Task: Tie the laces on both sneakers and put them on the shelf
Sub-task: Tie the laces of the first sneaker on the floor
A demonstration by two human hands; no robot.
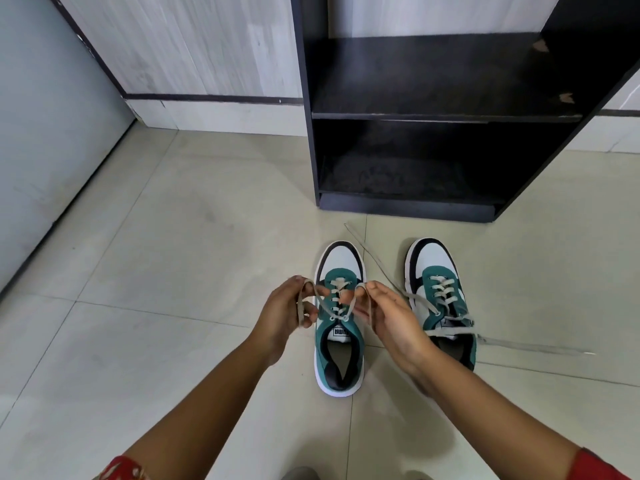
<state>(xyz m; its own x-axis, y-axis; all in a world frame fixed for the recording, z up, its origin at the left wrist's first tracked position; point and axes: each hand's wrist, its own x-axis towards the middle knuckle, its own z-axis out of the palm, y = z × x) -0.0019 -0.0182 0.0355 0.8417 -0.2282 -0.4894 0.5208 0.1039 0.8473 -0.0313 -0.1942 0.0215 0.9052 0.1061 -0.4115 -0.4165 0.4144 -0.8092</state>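
Note:
Two teal, white and black sneakers stand side by side on the floor, toes pointing at the shelf. Over the left sneaker (pixel 338 341) my left hand (pixel 287 313) pinches one grey lace end folded into a loop, and my right hand (pixel 388 317) pinches the other lace end, also looped. Both hands hover just above its eyelets. The right sneaker (pixel 441 296) is untied; its loose laces (pixel 377 261) trail across the tiles forward-left and off to the right. A black open shelf unit (pixel 433 116) stands just beyond the shoes.
Pale floor tiles (pixel 173 271) spread to the left and around the shoes. A grey door (pixel 45 133) stands at the far left, a wood-look wall panel (pixel 190 46) behind. The unit's lower shelf and bottom compartment are dark and hold nothing visible.

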